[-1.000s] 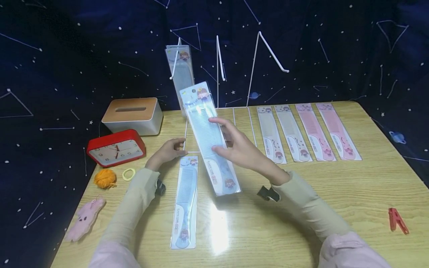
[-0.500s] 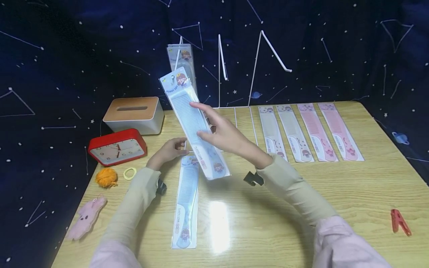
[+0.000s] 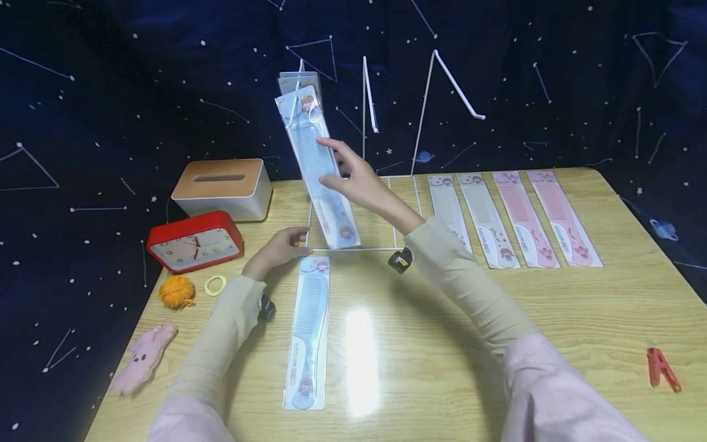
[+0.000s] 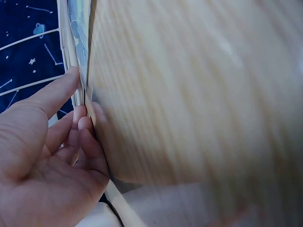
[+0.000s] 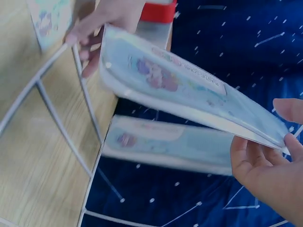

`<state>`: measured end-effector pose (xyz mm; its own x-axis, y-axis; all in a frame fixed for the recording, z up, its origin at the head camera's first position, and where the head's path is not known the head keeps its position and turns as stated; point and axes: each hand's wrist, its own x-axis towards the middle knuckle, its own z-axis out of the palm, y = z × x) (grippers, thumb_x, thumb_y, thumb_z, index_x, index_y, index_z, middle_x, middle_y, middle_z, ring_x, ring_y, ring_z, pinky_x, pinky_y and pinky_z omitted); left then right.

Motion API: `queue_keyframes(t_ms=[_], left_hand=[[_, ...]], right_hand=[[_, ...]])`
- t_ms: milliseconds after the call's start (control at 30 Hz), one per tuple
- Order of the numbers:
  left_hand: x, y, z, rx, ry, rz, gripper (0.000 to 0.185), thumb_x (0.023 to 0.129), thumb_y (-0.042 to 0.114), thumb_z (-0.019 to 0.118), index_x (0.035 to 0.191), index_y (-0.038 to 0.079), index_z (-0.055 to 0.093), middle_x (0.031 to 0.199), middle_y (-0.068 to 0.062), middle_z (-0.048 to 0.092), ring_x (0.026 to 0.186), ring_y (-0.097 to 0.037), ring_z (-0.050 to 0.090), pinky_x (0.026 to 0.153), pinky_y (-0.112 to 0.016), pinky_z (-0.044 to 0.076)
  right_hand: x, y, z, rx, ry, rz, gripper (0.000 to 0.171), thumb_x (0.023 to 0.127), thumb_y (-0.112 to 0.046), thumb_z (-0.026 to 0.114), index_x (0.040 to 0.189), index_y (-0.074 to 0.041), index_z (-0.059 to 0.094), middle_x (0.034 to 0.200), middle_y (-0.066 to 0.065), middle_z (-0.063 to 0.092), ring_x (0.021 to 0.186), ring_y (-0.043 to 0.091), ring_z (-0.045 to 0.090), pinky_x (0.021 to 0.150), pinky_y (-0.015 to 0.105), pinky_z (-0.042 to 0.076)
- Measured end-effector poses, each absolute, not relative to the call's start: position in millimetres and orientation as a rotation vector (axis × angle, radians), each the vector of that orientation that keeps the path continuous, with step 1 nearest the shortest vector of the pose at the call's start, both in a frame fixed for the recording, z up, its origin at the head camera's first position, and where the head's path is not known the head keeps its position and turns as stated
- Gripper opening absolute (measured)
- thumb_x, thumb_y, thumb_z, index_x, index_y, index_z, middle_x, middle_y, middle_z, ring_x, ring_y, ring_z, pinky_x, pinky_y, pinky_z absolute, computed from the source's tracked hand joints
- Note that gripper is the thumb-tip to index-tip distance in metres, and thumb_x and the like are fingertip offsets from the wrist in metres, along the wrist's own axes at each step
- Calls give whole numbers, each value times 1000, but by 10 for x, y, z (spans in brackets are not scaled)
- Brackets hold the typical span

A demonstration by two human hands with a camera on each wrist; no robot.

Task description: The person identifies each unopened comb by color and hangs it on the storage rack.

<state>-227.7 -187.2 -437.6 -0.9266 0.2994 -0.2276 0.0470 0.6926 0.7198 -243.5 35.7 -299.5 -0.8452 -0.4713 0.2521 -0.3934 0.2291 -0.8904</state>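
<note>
**Blue packaged comb held at wire rack**

Blue comb packet (image 3: pixel 317 166) is pinched by the right hand (image 3: pixel 353 178), tilted, its top at the leftmost hook of the white wire rack (image 3: pixel 367 98), where another packet (image 3: pixel 301 80) hangs. Left hand (image 3: pixel 278 245) rests relaxed on the rack's base wire. A second blue comb (image 3: pixel 306 331) lies on the wooden table (image 3: pixel 552 319).

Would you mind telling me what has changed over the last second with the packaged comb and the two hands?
The right hand has carried the blue packaged comb up and back toward the left hook of the white wire rack, where another pack already hangs. Its grip is unchanged. The left hand stayed on the rack's base, and the blue comb on the table and the four combs at the right did not move.
</note>
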Motion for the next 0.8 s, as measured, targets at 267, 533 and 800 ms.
queue_keyframes(t_ms=[267, 533, 800], left_hand=[[-2294, -1875, -4414, 242, 2565, 1102, 61, 89, 18, 67, 142, 1, 41, 121, -15, 53, 108, -28, 47, 97, -42, 39], [-2277, -1889, -4409, 252, 2545, 1130, 62, 89, 18, 67, 142, 2, 41, 124, -16, 53, 111, -30, 47, 99, -44, 38], [-2271, -1905, -4409, 293, 2548, 1142, 61, 90, 18, 66, 142, 0, 40, 121, -16, 52, 107, -28, 45, 94, -42, 39]], right_hand=[[-2760, 298, -3033, -774, 2400, -1669, 64, 91, -5, 59, 148, -16, 32, 127, 22, 43, 106, 34, 57, 85, 40, 50], [-2826, 308, -3209, -775, 2351, -1609, 68, 90, -5, 62, 149, -16, 30, 135, 21, 40, 107, 38, 57, 90, 42, 48], [-2779, 374, -3293, -758, 2439, -1612, 63, 90, -12, 65, 146, -17, 37, 139, 17, 41, 114, 31, 52, 95, 36, 44]])
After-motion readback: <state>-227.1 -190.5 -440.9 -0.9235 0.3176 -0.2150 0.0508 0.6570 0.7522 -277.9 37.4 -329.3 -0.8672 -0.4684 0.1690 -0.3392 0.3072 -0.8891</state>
